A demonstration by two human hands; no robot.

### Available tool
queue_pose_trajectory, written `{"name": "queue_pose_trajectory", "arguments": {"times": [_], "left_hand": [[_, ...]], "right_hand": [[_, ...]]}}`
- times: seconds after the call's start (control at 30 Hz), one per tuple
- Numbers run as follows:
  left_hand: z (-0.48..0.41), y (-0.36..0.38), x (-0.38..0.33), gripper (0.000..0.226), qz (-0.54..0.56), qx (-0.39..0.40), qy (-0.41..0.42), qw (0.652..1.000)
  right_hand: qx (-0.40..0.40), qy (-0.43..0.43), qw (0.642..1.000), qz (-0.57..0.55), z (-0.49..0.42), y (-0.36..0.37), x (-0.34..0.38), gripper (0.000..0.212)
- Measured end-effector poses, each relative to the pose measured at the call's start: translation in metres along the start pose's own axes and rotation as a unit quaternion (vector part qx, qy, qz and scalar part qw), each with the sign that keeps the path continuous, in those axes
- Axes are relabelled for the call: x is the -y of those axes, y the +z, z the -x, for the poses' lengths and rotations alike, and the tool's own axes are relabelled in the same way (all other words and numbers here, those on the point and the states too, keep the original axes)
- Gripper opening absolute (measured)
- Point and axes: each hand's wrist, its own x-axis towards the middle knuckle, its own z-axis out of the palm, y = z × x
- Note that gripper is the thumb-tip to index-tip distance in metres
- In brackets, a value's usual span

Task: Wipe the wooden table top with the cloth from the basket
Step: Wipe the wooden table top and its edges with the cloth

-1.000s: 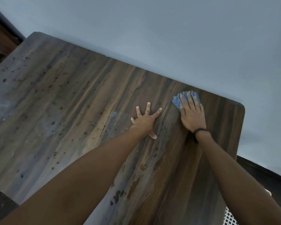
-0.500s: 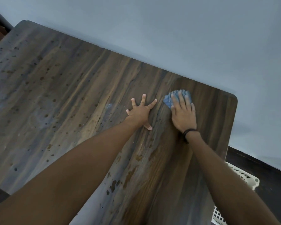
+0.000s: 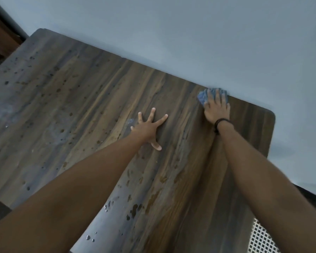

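Note:
The wooden table top (image 3: 84, 99) fills most of the view, streaked dark brown and speckled with spots and droplets. My right hand (image 3: 217, 110) presses a crumpled blue cloth (image 3: 203, 96) flat against the table's far edge, right where it meets the wall. A dark band circles that wrist. My left hand (image 3: 148, 127) rests on the wood to the left of it, palm down with fingers spread wide and nothing under it. The white lattice basket (image 3: 261, 238) shows at the lower right, below the table's right edge.
A pale grey wall (image 3: 190, 33) runs along the table's far side. The table's rounded far right corner (image 3: 271, 115) lies just right of my right hand. Dark floor (image 3: 314, 203) shows at the right, dark furniture (image 3: 0, 39) at the upper left.
My right hand has pushed the cloth away from me, from a little inside the table to its far edge by the wall. My left hand has stayed planted on the wood.

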Motion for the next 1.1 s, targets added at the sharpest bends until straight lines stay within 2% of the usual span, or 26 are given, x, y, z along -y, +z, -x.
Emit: {"name": "queue_pose_trajectory", "arguments": {"times": [0.1,0.17,0.33,0.47,0.53,0.6,0.67,0.77,0.8,0.9,0.97,1.03,1.1], "left_hand": [[-0.001,-0.002,-0.002,0.139,0.007,0.008,-0.004,1.0],[-0.001,-0.002,-0.001,0.139,0.009,0.006,0.0,1.0],[-0.002,-0.001,0.002,0.14,0.008,0.004,0.002,1.0],[-0.004,0.001,0.003,0.14,0.011,0.002,0.0,1.0],[-0.005,0.002,0.003,0.141,0.013,0.0,-0.001,1.0],[-0.006,0.003,0.003,0.141,0.012,-0.005,0.001,1.0],[-0.007,0.002,0.003,0.14,0.011,-0.009,0.004,1.0],[-0.004,0.001,0.004,0.14,0.013,-0.005,0.004,1.0],[-0.005,0.001,0.005,0.14,0.01,-0.005,0.008,1.0],[-0.005,0.003,0.008,0.14,0.01,-0.008,0.012,1.0],[-0.006,0.003,0.007,0.14,0.003,-0.014,0.013,1.0],[-0.005,0.001,0.005,0.14,0.012,-0.013,0.015,1.0],[0.0,0.002,0.005,0.139,0.025,-0.02,0.022,0.999]], "right_hand": [[-0.001,0.007,1.0,0.016,-0.028,-0.002,0.01,0.055],[-0.014,-0.016,0.999,0.026,-0.016,0.006,0.016,0.055],[-0.04,-0.129,0.988,0.077,0.095,0.049,0.012,0.054],[-0.02,-0.191,0.976,0.102,0.19,0.073,-0.002,0.054],[0.008,-0.221,0.97,0.105,0.213,0.073,-0.011,0.054],[0.012,-0.252,0.96,0.119,0.198,0.061,-0.023,0.053],[-0.023,-0.229,0.966,0.122,0.154,0.046,-0.025,0.053],[-0.027,-0.098,0.993,0.063,0.11,0.032,-0.007,0.052],[-0.033,-0.086,0.994,0.059,0.115,0.038,0.001,0.053],[-0.03,-0.185,0.976,0.111,0.175,0.063,0.002,0.053],[0.008,-0.247,0.96,0.131,0.211,0.067,-0.015,0.052],[0.021,-0.254,0.957,0.136,0.209,0.063,-0.024,0.052],[0.008,-0.204,0.971,0.121,0.197,0.06,-0.015,0.051]]}}
